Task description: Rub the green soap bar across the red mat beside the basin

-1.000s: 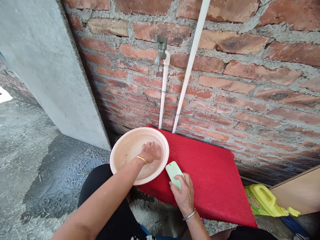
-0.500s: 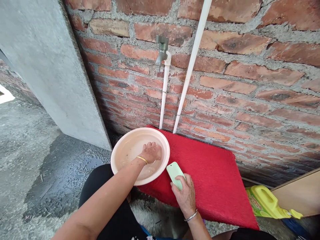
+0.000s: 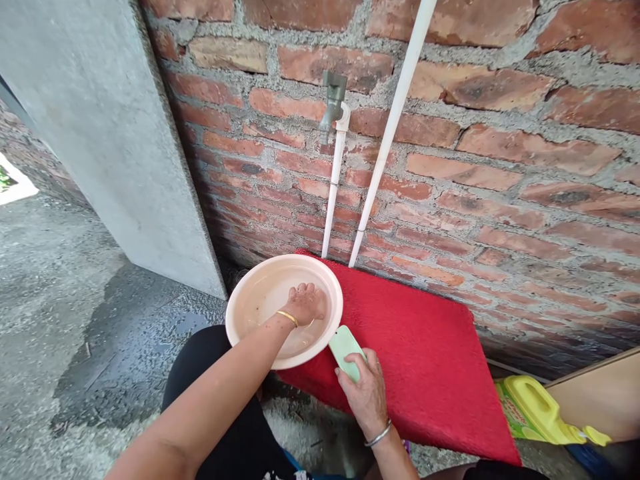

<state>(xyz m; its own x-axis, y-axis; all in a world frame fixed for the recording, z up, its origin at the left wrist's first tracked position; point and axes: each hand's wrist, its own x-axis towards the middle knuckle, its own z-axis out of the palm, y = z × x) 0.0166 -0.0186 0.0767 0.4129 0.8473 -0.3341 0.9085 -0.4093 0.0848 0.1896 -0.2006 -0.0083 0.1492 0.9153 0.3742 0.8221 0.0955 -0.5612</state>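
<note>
My left hand [image 3: 303, 304], with a gold bangle at its wrist, dips into the water of a pale pink basin [image 3: 235, 320]. Its fingers are bent a little and apart, with the tips hard to make out in the water; I see nothing held. My right hand [image 3: 367, 393], wearing a silver bangle, is shut on a flat pale green rounded slab [image 3: 345, 347] with a small dark spot near one corner. What lies on the underside of the slab is hidden. It is close beside the basin's right rim, above a red cloth-covered bench [image 3: 425, 353].
A tap [image 3: 333, 107] and white pipes [image 3: 393, 133] run along the brick wall [image 3: 475, 153]. At left leans a grey slab [image 3: 115, 133] over wet concrete [image 3: 145, 347]. A yellow jug [image 3: 535, 407] lies beyond the bench's right end.
The green slab in my right hand has shifted slightly left, nearer to the basin's rim. My left hand stays in the basin. The view has turned a little left.
</note>
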